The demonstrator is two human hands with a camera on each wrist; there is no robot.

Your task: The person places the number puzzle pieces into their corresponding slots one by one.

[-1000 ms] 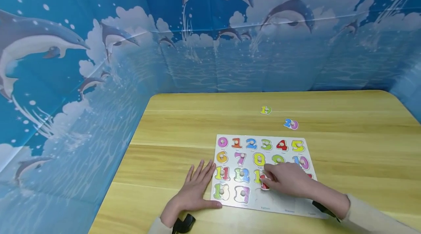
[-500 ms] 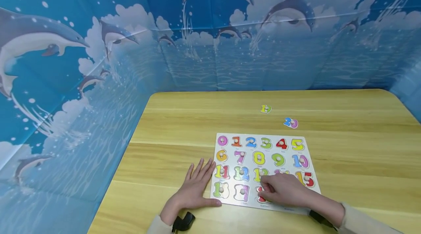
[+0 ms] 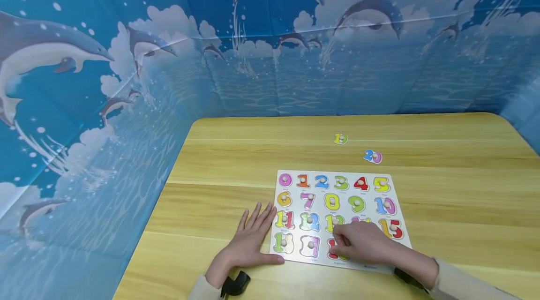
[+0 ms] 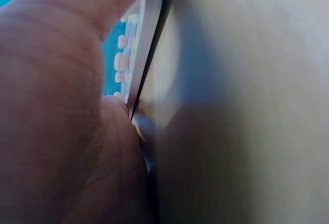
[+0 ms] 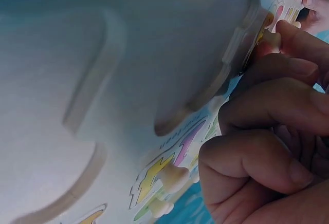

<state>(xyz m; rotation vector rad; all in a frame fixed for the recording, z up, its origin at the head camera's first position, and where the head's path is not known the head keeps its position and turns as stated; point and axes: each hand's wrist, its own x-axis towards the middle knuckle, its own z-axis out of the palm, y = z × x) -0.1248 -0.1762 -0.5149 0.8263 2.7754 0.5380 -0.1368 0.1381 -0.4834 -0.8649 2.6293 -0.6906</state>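
Observation:
A white peg puzzle board [image 3: 296,213] with colored number pieces lies on the table. My right hand [image 3: 366,243] is over its bottom row, thumb and index finger pinching the wooden knob [image 5: 272,40] of a number piece [image 3: 332,249] with a red 1. That piece sits at the slot labeled eighteen, its second digit mostly behind the fingers. The other right fingers are curled under. My left hand [image 3: 251,241] lies with fingers spread at the board's left edge, fingertips and thumb right at the rim. In the left wrist view, the board's side edge [image 4: 146,44] shows beyond the palm.
Behind the board, a 19 piece [image 3: 341,139] and a 20 piece [image 3: 373,156] lie loose on the wooden table [image 3: 228,159]. Two bare recesses [image 5: 205,100] show in the board beside the right hand. A dolphin-print cloth [image 3: 261,79] hangs around the table.
My right hand has moved down toward the board's bottom row with the red-digit number piece, then shifted slightly left as the piece settles at its slot. The left hand stays put.

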